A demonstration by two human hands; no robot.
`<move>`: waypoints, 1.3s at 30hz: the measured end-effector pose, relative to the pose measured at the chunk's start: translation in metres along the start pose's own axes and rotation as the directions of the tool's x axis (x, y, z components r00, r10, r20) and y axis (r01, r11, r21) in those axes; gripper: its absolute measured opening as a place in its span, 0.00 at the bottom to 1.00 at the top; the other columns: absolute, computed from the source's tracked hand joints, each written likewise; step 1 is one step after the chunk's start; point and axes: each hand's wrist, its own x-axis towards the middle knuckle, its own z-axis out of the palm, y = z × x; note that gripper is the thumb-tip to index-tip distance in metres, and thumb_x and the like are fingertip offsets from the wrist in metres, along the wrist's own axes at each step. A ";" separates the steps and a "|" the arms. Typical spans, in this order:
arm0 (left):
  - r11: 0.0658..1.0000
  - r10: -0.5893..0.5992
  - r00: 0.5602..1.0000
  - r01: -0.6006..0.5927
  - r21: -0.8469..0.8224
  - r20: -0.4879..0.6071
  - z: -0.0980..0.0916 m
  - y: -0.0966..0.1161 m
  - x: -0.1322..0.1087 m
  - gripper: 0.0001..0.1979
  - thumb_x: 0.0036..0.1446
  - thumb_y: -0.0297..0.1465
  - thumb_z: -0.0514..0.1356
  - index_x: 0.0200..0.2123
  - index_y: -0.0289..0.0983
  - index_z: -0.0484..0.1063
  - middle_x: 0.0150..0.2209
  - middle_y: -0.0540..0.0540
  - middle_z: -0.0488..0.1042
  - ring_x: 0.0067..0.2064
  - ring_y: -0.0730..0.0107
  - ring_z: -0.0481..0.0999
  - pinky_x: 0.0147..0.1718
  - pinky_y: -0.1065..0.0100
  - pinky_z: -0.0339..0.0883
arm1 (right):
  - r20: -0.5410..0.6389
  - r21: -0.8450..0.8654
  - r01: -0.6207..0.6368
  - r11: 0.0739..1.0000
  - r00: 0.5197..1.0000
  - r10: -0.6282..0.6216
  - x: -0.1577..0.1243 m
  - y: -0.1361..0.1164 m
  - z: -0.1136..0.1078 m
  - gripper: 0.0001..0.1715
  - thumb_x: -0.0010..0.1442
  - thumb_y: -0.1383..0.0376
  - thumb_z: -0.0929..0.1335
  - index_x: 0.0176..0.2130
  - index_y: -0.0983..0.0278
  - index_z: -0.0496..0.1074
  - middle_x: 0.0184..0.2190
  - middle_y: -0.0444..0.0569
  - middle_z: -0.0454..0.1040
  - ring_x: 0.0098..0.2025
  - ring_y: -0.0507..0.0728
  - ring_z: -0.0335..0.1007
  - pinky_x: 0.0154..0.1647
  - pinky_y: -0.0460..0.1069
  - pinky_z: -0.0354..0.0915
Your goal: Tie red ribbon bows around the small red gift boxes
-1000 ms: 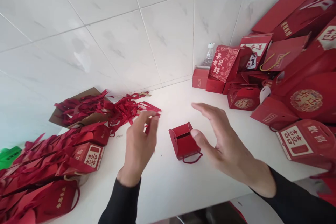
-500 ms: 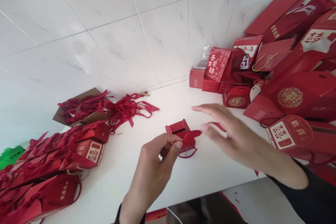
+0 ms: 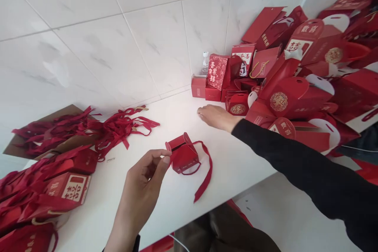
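Observation:
A small red gift box (image 3: 184,156) stands on the white table in front of me, with a thin cord handle hanging at its front. A red ribbon (image 3: 209,169) runs from the top of the box, its loose tail curving down the right side onto the table. Thumb and forefinger of my left hand (image 3: 149,183) pinch the ribbon's other end at the box's left edge. My right hand (image 3: 215,116) rests low over the table beyond the box, close to the piled boxes, palm down and fingers stretched out. Nothing shows in it.
Red boxes (image 3: 279,102) are heaped at the right, with a clear bottle (image 3: 204,63) behind them by the tiled wall. Loose red ribbons (image 3: 125,126) lie at the left, beside a cardboard box (image 3: 13,145) of more ribbons. Rows of ribboned boxes (image 3: 67,193) fill the left front.
My right hand has let go of the ribbon and moved away toward the piled boxes. The ribbon tail now hangs onto the table. My left hand has shifted to the box's left edge.

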 end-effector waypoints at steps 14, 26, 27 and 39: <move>0.980 0.070 0.993 -0.050 -0.194 0.096 0.021 0.013 0.007 0.05 0.65 0.36 0.58 0.41 0.43 0.64 0.32 0.52 0.72 0.32 0.72 0.74 0.30 0.71 0.68 | 0.141 0.520 0.038 0.853 0.981 -0.130 -0.085 -0.091 0.033 0.19 0.73 0.57 0.60 0.58 0.58 0.68 0.32 0.43 0.77 0.30 0.54 0.72 0.33 0.49 0.68; 0.965 0.182 0.982 -0.168 0.201 -0.051 0.051 -0.039 0.019 0.09 0.67 0.32 0.53 0.44 0.41 0.72 0.43 0.44 0.76 0.47 0.58 0.73 0.46 0.57 0.69 | -0.149 0.455 -0.089 0.886 0.973 0.174 -0.058 -0.025 -0.010 0.16 0.64 0.52 0.68 0.36 0.62 0.70 0.31 0.46 0.73 0.28 0.53 0.67 0.28 0.49 0.63; 0.960 0.196 0.979 -0.180 0.215 -0.058 0.053 -0.037 0.019 0.10 0.67 0.32 0.53 0.45 0.41 0.73 0.44 0.43 0.76 0.48 0.57 0.73 0.46 0.56 0.69 | -0.089 0.506 -0.113 0.855 0.979 0.183 -0.058 -0.024 -0.006 0.15 0.64 0.53 0.68 0.37 0.62 0.70 0.30 0.45 0.72 0.27 0.52 0.66 0.27 0.48 0.63; 0.981 0.089 0.986 -0.062 0.184 -0.139 0.073 -0.023 0.030 0.13 0.63 0.39 0.59 0.45 0.39 0.77 0.41 0.41 0.74 0.46 0.54 0.72 0.46 0.50 0.69 | 0.149 0.539 -0.274 0.796 0.962 0.230 -0.058 -0.039 0.015 0.19 0.62 0.49 0.68 0.37 0.62 0.75 0.24 0.39 0.61 0.21 0.48 0.49 0.18 0.45 0.49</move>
